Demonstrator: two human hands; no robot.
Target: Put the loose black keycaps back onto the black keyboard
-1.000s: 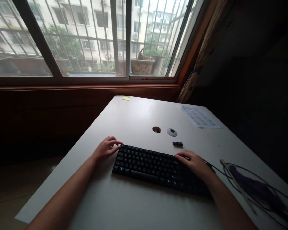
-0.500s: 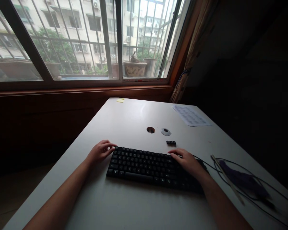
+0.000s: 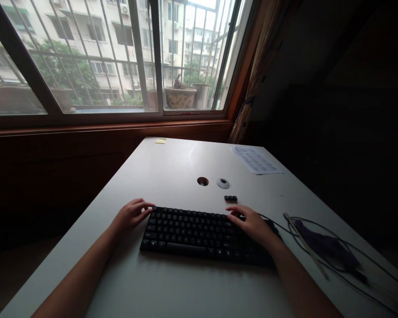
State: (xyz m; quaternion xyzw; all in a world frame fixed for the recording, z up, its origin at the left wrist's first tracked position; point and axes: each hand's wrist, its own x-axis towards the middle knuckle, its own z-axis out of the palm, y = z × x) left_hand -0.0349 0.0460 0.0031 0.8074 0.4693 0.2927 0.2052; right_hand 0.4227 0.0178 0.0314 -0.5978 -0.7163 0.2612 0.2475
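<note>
A black computer keyboard point(image 3: 182, 232) lies on the white table in front of me. At its far left corner is my left hand point(image 3: 132, 214), thumb and forefinger closed on the corner. Over the right part of the keyboard rests my right hand point(image 3: 252, 224), which hides many keys there. Its thumb lies by the far row, and its fingers stretch apart near the back edge, holding nothing I can see. Just beyond that hand sits a small strip of black keycaps point(image 3: 231, 198).
The white table point(image 3: 172, 172) has a round cable hole point(image 3: 203, 181) with its grey cover point(image 3: 223, 183) beside it. Printed sheets point(image 3: 257, 160) lie far right, a yellow sticky note point(image 3: 160, 141) far left. Right of the keyboard are black cable loops, a thin stick point(image 3: 305, 245) and dark purple cloth point(image 3: 325, 247).
The whole view has shifted slightly, so everything sits further left. Both hands keep nearly the same places on the keyboard; my right forefinger looks slightly more raised.
</note>
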